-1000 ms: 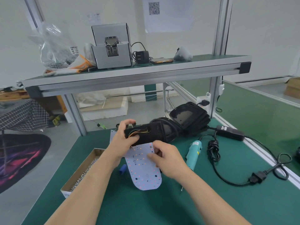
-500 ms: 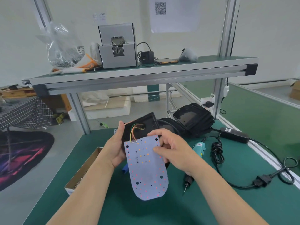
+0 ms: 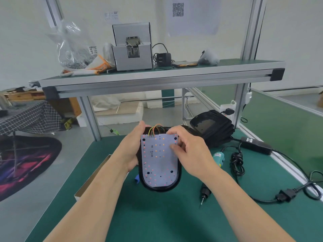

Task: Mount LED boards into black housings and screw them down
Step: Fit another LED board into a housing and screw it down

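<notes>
Now one LED board (image 3: 158,161) lies inside one black housing (image 3: 160,187), both hands gripping.

Free to pass over the bare green mat (image 3: 157,220) at the near edge. Blocked on the right by the electric screwdriver (image 3: 218,158) and coiled power cable (image 3: 236,163), behind by the stacked black housings (image 3: 215,130), on the left by the cardboard box (image 3: 93,174). Capped overhead by the shelf (image 3: 157,76).

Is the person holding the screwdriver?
No, the screwdriver lies on the table; left hand grips housing, right hand holds LED board.
</notes>
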